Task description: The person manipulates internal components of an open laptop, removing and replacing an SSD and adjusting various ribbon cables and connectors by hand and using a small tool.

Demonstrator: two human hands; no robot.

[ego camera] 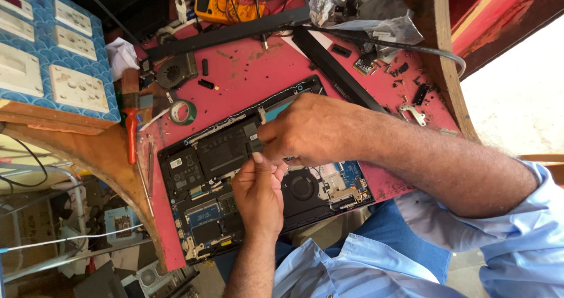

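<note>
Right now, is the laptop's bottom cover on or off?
Off: the laptop lies with its battery, fan and circuit boards exposed, both hands working over them.

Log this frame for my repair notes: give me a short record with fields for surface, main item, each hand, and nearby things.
surface: red worktable, scuffed, with loose screws
main item: opened laptop, its back cover off, battery and fan exposed
left hand: over the middle of the laptop, fingertips meeting the other hand's
right hand: over the laptop, fingers pinched at the same spot; what they pinch is hidden
nearby: yellow meter at the far edge, tape roll, loose fan, red-handled tool, switch panel
</note>
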